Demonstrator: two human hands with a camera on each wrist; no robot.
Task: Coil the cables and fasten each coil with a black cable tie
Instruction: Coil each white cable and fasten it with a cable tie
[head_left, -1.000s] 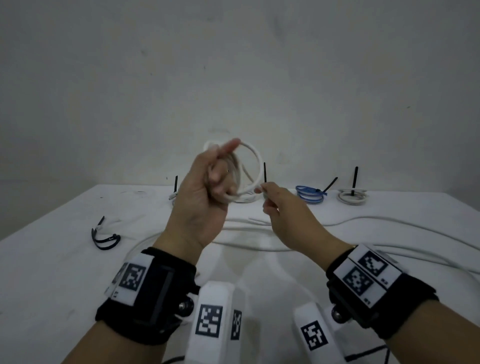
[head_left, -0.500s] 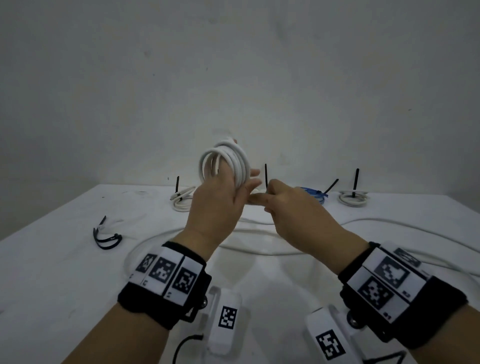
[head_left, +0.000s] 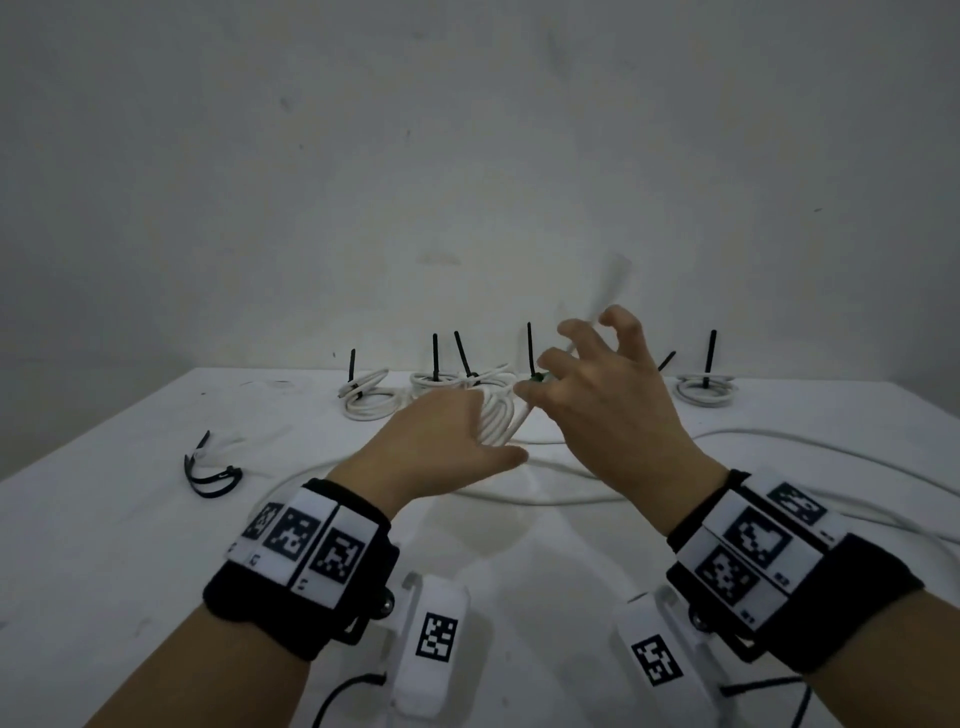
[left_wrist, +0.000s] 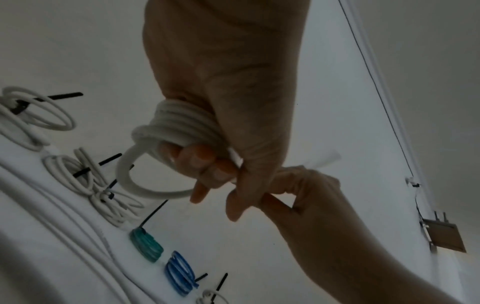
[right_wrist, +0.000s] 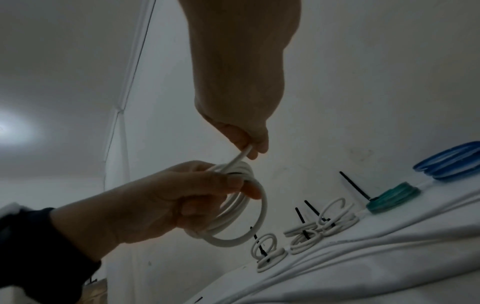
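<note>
My left hand (head_left: 447, 441) grips a white cable coil (head_left: 498, 421) of several turns, held low over the table. In the left wrist view its fingers (left_wrist: 197, 162) curl through the coil (left_wrist: 179, 125). My right hand (head_left: 587, 400) is just right of it and pinches the coil's free end (right_wrist: 240, 157) between thumb and fingertips. That end is a motion-blurred streak (head_left: 615, 283) rising above the hand. No black tie shows on this coil.
Tied coils with upright black tie tails line the back of the table: white coils (head_left: 366, 400) (head_left: 704, 392), a teal coil (left_wrist: 146, 244) and a blue coil (left_wrist: 179, 273). Loose black ties (head_left: 210, 470) lie at the left. A long white cable (head_left: 779, 441) snakes across the table (head_left: 104, 519).
Both hands have dropped with the coil from chest height toward the table. The right hand has swung the free end up and to the right.
</note>
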